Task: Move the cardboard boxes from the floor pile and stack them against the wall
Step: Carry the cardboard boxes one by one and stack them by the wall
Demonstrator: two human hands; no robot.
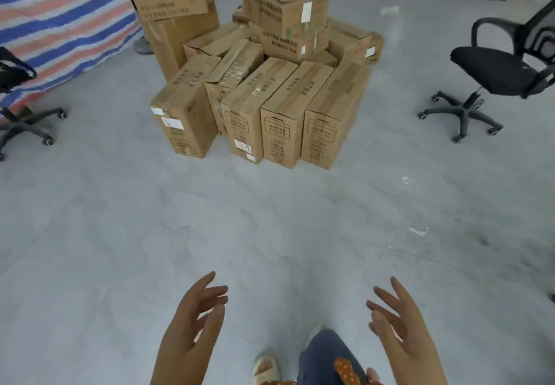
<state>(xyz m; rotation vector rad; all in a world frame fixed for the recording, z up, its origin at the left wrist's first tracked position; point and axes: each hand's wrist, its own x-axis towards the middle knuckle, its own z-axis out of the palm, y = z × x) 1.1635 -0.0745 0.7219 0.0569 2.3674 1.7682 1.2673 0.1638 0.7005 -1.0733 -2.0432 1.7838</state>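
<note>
A pile of several brown cardboard boxes (264, 69) stands on the grey floor ahead of me. Long narrow boxes lie side by side at its front, one of them (183, 108) set apart at the left. Squarer boxes (288, 9) are stacked higher at the back, and a tall one (171, 21) stands at the back left. My left hand (195, 324) and my right hand (399, 327) are held out low in front of me, palms facing each other, fingers spread and relaxed. Both hold nothing and are well short of the pile.
A black office chair (498, 75) stands to the right of the pile, and another chair's wheeled base (27, 126) is at the left edge. A blue, red and white striped tarpaulin (60, 24) hangs behind at the left. Grey floor (270, 219) lies between me and the boxes.
</note>
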